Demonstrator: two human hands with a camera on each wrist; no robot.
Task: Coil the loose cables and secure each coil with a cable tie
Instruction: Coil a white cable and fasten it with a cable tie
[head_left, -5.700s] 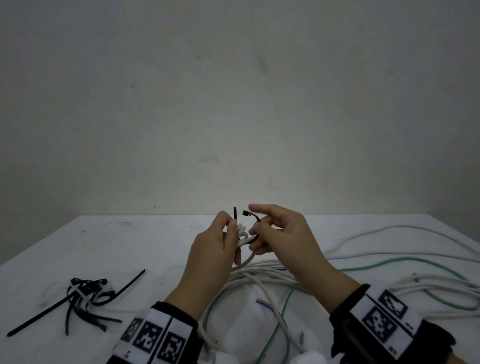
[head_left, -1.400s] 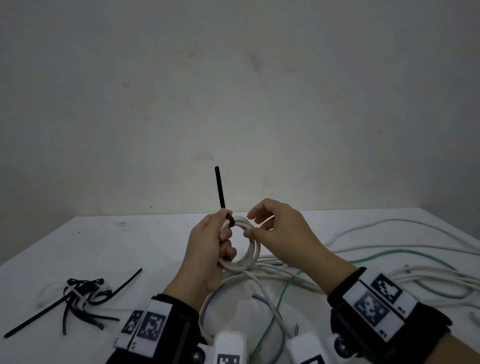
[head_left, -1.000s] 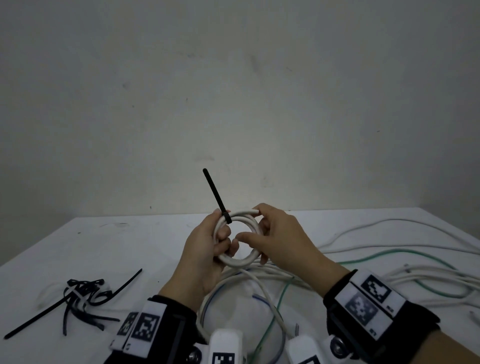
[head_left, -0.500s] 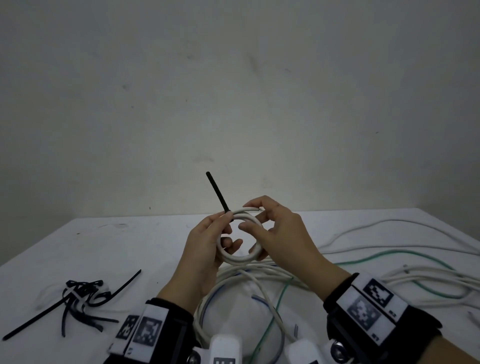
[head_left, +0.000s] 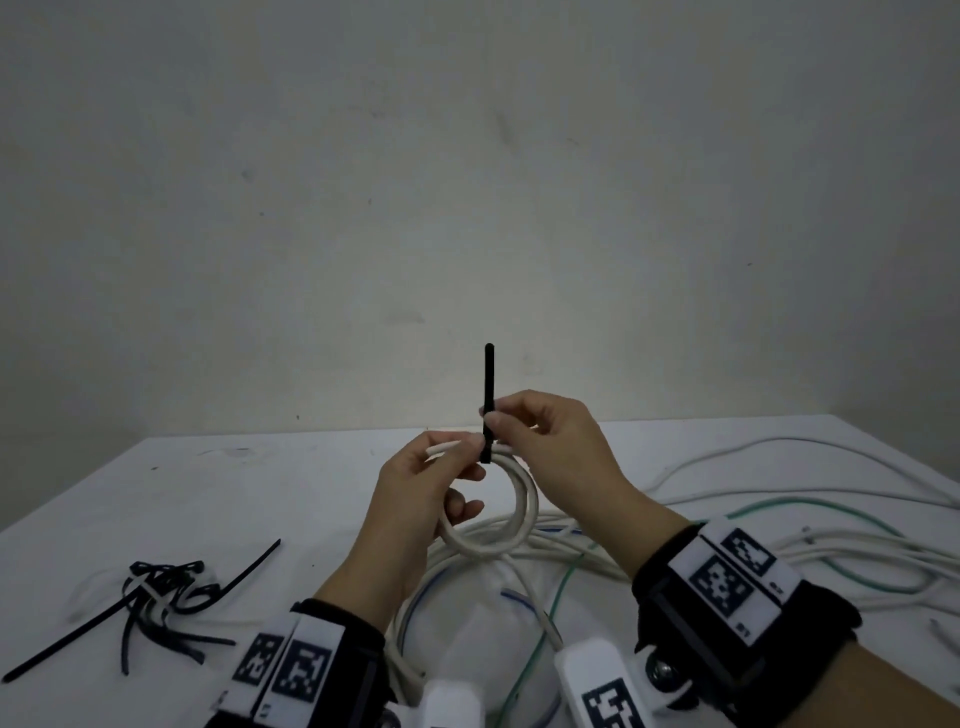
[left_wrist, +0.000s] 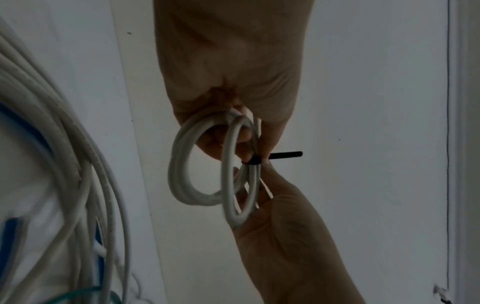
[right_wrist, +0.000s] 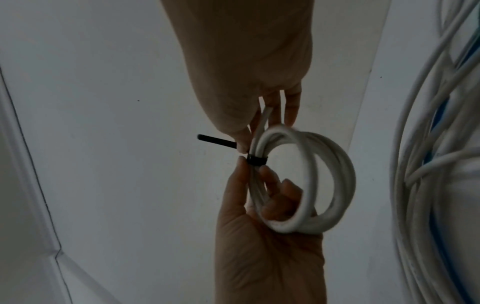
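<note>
White tabletop (head_left: 270, 493) runs to a bare, pale wall (head_left: 467, 182); light is dim. At 8 o'clock from your hands lies a heap of black cable ties (head_left: 156, 592), well apart from the work. From 3 to 6 o'clock, loose cables (head_left: 779, 540) sprawl over the surface: white runs, one green, a blue one partly under them, directly below your hands.

You hold the small white coil (head_left: 511, 525) above that tangle, off the surface. A black cable tie (head_left: 488, 395) is cinched round its top, tail standing straight up at 12 o'clock. Your left hand (head_left: 415, 499) has fingers (right_wrist: 283, 197) curled through the loop, thumb pressed by the tie's band. Your right hand (head_left: 561, 457) pinches the tail just above the coil, other fingers loosely curled.
</note>
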